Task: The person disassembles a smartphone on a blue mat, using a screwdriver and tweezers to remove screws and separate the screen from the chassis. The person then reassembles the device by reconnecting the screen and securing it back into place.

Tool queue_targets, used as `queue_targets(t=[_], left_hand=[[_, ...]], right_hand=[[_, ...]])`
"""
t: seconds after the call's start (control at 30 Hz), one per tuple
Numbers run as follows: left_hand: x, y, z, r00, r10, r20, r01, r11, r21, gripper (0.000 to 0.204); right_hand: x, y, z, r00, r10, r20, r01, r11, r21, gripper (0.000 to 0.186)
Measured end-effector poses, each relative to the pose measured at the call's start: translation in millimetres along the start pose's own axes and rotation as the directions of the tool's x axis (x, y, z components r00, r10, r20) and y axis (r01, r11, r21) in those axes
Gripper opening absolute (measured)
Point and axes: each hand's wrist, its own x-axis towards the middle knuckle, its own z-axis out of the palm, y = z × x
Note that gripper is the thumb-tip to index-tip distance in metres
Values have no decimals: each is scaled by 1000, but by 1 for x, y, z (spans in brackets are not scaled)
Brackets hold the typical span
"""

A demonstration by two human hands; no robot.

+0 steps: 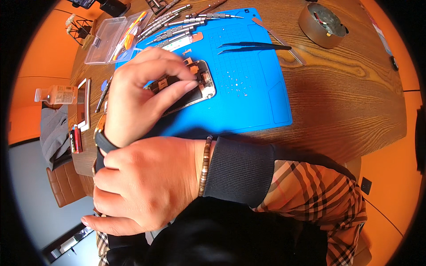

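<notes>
An opened phone lies on a blue work mat, small internal parts showing. My left hand curves over it, thumb and index finger closed near the phone's upper interior; what they hold, if anything, is hidden. My right hand wraps across my left wrist, where a dark band shows. Black tweezers rest on the mat, with tiny screws below them.
Several metal screwdrivers and a clear plastic case sit at the back. A round metal tin stands right. A white device, a bottle and batteries are left, beside a brown chair.
</notes>
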Motion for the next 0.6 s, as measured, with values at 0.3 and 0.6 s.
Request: queue_targets(t=[0.3, 0.6], left_hand=[[33, 11, 41, 995, 53, -80, -46, 995, 87, 10], [38, 9, 50, 997, 62, -45, -54, 986, 161, 13]], right_hand=[[5, 0, -10, 999, 19, -48, -17, 999, 45, 30], [6, 0, -14, 997, 5, -78, -5, 1000, 8, 29]])
